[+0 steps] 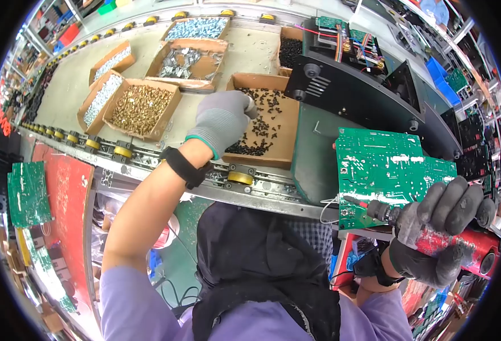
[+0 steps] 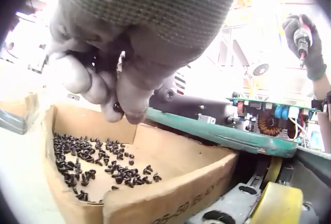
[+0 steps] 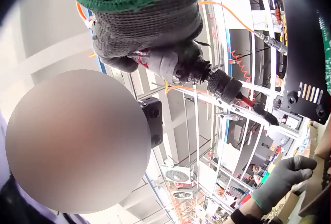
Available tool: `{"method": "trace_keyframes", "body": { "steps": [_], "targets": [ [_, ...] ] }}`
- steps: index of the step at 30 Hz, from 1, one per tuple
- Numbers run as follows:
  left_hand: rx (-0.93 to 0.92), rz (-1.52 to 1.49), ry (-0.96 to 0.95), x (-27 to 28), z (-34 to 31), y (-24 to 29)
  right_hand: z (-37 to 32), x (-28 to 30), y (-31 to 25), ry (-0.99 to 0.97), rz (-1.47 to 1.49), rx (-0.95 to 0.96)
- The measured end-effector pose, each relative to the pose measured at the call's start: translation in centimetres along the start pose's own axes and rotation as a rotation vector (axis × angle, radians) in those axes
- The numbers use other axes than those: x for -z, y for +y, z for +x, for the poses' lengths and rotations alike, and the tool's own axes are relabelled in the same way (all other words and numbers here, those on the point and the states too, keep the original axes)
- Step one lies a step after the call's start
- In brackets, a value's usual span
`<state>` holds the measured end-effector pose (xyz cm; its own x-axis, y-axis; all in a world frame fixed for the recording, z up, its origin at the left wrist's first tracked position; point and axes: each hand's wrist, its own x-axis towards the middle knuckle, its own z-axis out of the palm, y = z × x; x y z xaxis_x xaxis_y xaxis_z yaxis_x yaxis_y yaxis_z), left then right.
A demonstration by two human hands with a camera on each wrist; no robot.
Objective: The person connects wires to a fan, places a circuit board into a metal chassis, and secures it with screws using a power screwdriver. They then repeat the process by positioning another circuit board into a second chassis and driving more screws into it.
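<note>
My left hand (image 1: 223,118), in a grey glove, is over a cardboard box (image 1: 287,122) of small black screws (image 1: 270,102). Its fingers curl together, and a black screw (image 2: 118,108) shows between thumb and fingertips in the left wrist view. On the other side, my right hand (image 1: 441,227) grips a red power screwdriver (image 1: 468,245) with a black chuck. The screwdriver's bit (image 3: 265,113) points left in the head view, overlapping a green circuit board (image 1: 381,170). That board lies next to a black metal panel (image 1: 353,91) with vent slots.
Further boxes hold brass-coloured parts (image 1: 139,108), metal clips (image 1: 179,63), bluish-white screws (image 1: 198,28) and more black screws (image 1: 291,52). A roller rail (image 1: 240,178) with yellow wheels runs along the near edge. Another circuit board (image 1: 30,193) stands at far left.
</note>
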<state>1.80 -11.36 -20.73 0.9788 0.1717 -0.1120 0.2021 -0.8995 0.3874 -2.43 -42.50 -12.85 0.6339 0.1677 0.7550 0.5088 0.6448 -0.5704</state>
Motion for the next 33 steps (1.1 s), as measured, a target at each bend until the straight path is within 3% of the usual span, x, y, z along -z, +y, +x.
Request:
{"method": "trace_keyframes", "body": {
  "steps": [2, 4, 6, 9, 10, 13, 15, 16, 19, 22, 26, 28, 33],
  "targets": [
    [-0.020, 0.000, 0.031, 0.0, 0.0, 0.0, 0.3, 0.1, -0.2, -0.050, -0.003, 0.027],
    [-0.127, -0.394, 0.160, -0.1, -1.2, 0.2, 0.5, 0.2, -0.5, -0.125, -0.011, 0.053],
    [-0.229, -0.837, 0.028, 0.9, -4.1, 2.4, 0.0, -0.4, -0.5, -0.077, 0.031, 0.056],
    [-0.197, -1.113, -0.162, 0.5, -7.4, 5.6, 0.2, -1.1, 0.2, -0.046, 0.090, 0.039],
    [-0.092, -1.322, -0.330, 1.0, -8.4, 6.8, 0.1, -1.4, 0.1, -0.033, 0.078, 0.027],
    [-0.068, -1.504, -0.379, -1.3, -9.3, 8.1, 0.1, -1.8, 0.2, -0.051, 0.089, 0.014],
    [-0.030, -1.552, -0.266, -1.9, -9.7, 8.9, 0.1, -1.1, 0.7, -0.085, 0.109, 0.056],
    [-0.036, -1.550, -0.265, -2.6, -9.8, 9.1, 0.1, -0.7, 1.0, -0.102, 0.119, 0.076],
    [-0.340, -0.826, 0.191, -3.1, -10.3, 9.6, 0.6, 0.3, 0.6, -0.183, 0.033, 0.078],
    [-0.440, -0.634, 0.345, -3.6, -10.5, 9.9, 0.6, 0.3, 0.4, -0.231, -0.025, 0.084],
    [-0.482, -0.571, 0.407, -3.6, -10.4, 10.1, 0.7, -1.0, 0.9, -0.101, -0.076, 0.121],
    [-0.647, -0.334, 0.644, -3.5, -9.9, 10.3, 0.7, -0.8, 0.7, -0.129, -0.110, 0.100],
    [-0.714, -0.293, 0.584, -3.5, -9.3, 10.3, 0.8, -0.5, 0.7, -0.150, -0.114, 0.089]
  ]
}}
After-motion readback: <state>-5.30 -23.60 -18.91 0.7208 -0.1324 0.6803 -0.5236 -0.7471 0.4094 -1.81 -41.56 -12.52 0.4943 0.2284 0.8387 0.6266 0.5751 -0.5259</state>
